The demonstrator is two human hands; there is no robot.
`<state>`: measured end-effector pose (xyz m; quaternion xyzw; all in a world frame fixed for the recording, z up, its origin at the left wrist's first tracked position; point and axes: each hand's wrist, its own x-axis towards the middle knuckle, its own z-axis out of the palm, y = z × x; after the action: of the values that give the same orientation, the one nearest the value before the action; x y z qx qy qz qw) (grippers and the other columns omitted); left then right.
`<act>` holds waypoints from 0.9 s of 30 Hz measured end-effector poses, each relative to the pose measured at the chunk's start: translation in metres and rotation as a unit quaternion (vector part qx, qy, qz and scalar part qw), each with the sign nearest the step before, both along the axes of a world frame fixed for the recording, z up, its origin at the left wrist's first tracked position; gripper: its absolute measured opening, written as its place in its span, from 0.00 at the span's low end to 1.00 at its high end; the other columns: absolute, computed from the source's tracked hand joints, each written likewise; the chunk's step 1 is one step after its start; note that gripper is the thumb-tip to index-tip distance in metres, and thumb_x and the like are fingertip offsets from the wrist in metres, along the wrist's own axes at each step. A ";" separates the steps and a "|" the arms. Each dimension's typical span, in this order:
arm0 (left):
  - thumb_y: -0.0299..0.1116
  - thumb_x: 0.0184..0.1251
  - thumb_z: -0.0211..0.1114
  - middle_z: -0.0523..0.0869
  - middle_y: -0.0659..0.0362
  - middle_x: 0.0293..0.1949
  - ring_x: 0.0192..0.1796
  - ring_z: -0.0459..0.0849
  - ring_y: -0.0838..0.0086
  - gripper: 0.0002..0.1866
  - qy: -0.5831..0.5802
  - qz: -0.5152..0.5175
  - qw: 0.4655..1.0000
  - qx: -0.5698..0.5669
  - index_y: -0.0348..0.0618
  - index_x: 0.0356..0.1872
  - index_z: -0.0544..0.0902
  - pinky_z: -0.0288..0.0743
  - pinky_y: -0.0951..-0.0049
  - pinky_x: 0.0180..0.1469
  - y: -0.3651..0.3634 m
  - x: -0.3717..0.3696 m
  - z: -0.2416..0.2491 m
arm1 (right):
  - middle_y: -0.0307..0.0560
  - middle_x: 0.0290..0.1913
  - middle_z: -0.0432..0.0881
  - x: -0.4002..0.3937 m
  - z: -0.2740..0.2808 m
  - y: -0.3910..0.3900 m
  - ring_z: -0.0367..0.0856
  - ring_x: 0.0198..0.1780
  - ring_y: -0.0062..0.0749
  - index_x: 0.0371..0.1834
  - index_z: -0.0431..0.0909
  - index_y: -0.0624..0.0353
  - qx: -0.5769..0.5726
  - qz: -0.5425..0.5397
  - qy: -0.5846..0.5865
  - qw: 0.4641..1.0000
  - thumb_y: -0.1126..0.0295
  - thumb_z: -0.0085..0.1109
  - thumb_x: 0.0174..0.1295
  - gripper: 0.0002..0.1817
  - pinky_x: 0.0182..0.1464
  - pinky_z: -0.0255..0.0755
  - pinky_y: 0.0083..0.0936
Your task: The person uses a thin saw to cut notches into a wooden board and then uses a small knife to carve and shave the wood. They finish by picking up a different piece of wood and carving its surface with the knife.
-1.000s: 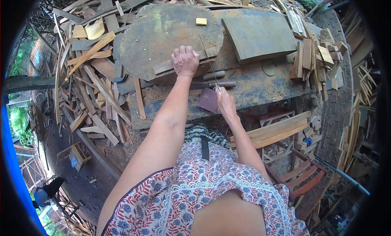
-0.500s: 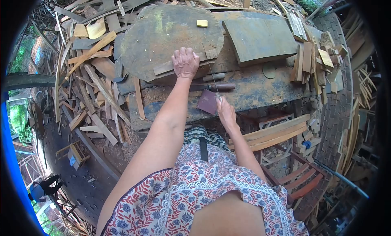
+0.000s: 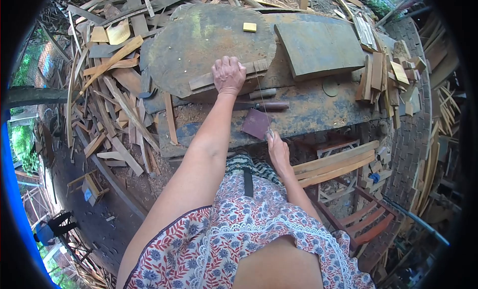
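My left hand (image 3: 229, 75) is closed in a fist over a narrow wooden strip (image 3: 201, 82), pressing it down on a thick rounded wooden slab (image 3: 174, 50). In my right hand (image 3: 279, 152) is the handle of a thin-bladed hand saw (image 3: 263, 99), seen almost edge-on. Its far end crosses the strip near the right end, to the right of my left hand. Beneath the blade lie a square of purplish sandpaper (image 3: 254, 123) and two tools with wooden handles, a darker one (image 3: 277, 105) and a paler one (image 3: 264, 93). Part of the strip is hidden under my fist.
On the slab sits a small yellow block (image 3: 249, 27). A thick board (image 3: 318, 50) lies to its right on the workbench (image 3: 308, 109), with stacked wood pieces (image 3: 373, 77) beyond. Scrap wood (image 3: 124, 99) is heaped at the left. A reddish chair (image 3: 371, 224) stands lower right.
My right hand has drawn the saw slightly back toward my body, so less of the blade reaches past the strip. My left hand keeps its place on the strip.
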<state>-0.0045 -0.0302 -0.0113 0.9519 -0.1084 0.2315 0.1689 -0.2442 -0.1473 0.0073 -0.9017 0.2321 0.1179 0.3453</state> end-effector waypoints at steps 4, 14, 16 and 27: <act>0.40 0.55 0.57 0.75 0.56 0.33 0.41 0.74 0.60 0.08 -0.018 -0.005 1.000 0.000 0.47 0.30 0.76 0.68 0.58 0.47 -0.002 0.000 0.001 | 0.68 0.36 0.81 0.013 0.014 -0.001 0.78 0.42 0.69 0.47 0.72 0.58 0.018 -0.015 0.007 1.000 0.57 0.43 0.72 0.16 0.42 0.70 0.56; 0.39 0.55 0.58 0.75 0.56 0.34 0.42 0.74 0.60 0.08 -0.017 -0.007 1.000 -0.004 0.47 0.30 0.76 0.68 0.59 0.48 0.003 0.000 -0.002 | 0.69 0.35 0.81 -0.007 0.010 0.009 0.77 0.42 0.70 0.48 0.72 0.57 0.011 -0.020 0.025 0.999 0.55 0.43 0.72 0.17 0.43 0.69 0.58; 0.39 0.55 0.58 0.75 0.56 0.33 0.41 0.74 0.60 0.08 -0.016 -0.001 1.000 -0.001 0.47 0.30 0.76 0.68 0.59 0.47 0.000 0.000 0.000 | 0.69 0.36 0.81 0.001 0.009 0.007 0.77 0.43 0.69 0.48 0.72 0.57 0.015 -0.011 0.034 0.999 0.55 0.43 0.72 0.17 0.44 0.69 0.57; 0.39 0.56 0.58 0.76 0.56 0.34 0.42 0.75 0.60 0.08 -0.011 0.005 1.000 0.003 0.47 0.30 0.77 0.68 0.58 0.48 0.001 0.002 0.000 | 0.68 0.35 0.81 -0.002 0.009 0.007 0.78 0.42 0.68 0.47 0.73 0.59 0.016 -0.002 0.018 1.000 0.55 0.43 0.72 0.18 0.43 0.70 0.57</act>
<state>-0.0023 -0.0296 -0.0116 0.9505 -0.1061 0.2421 0.1635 -0.2462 -0.1400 0.0166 -0.8931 0.2382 0.1369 0.3562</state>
